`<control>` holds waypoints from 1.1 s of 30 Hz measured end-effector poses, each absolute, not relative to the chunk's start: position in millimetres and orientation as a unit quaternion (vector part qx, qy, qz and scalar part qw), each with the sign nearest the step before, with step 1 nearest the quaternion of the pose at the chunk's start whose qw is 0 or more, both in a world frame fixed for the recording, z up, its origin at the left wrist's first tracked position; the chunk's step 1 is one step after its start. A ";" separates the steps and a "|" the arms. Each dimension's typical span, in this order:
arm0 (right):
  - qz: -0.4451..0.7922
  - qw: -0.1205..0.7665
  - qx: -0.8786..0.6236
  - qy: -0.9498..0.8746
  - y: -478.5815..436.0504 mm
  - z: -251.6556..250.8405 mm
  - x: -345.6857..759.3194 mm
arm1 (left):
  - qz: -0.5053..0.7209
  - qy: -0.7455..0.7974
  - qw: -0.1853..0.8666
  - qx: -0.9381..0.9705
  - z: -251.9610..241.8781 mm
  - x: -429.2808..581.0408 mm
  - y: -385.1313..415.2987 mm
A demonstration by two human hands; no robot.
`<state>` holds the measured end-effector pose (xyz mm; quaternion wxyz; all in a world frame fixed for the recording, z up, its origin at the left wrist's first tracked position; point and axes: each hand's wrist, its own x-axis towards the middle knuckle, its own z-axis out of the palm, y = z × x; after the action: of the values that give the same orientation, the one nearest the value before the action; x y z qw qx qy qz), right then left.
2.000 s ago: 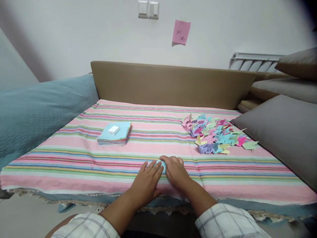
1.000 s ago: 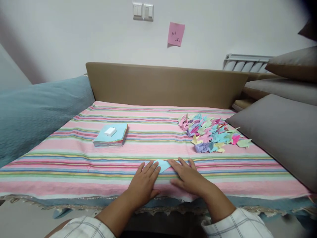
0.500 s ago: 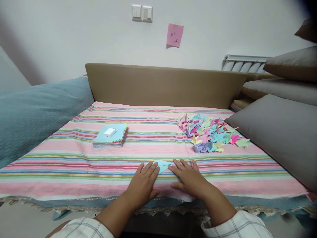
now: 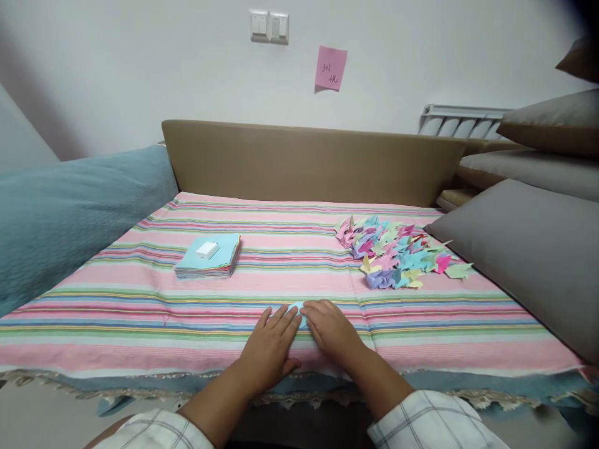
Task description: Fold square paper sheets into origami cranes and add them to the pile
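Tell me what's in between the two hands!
In the head view, a bit of light-blue paper shows between the left hand and the right hand, partly covered by fingers.

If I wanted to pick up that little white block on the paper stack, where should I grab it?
Probably by two opposite side edges, thumb against finger, coming from above. The white block lies flat on the stack of paper, so its underside is out of reach, while its sides stand above the top sheet. The left hand is the nearer one.
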<state>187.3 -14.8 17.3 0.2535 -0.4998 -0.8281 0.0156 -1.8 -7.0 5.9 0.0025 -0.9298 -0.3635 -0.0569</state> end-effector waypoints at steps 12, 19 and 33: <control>0.064 0.239 -0.529 -0.812 -5.3 7.1 183.5 | -0.073 -0.381 -0.033 -0.921 16.6 -9.6 -2.3; 0.091 0.238 -0.526 -0.812 -4.9 8.6 185.4 | -0.056 -0.394 -0.038 -0.917 23.3 -24.8 -2.4; 0.134 0.246 -0.532 -0.799 -4.8 13.8 187.2 | -0.040 -0.470 -0.041 -0.881 43.3 -45.1 -2.1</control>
<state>187.2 -4.8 13.8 0.2460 -0.5324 -0.7987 0.1344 -45.1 -2.1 43.3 -0.0412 -0.8806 -0.4704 -0.0404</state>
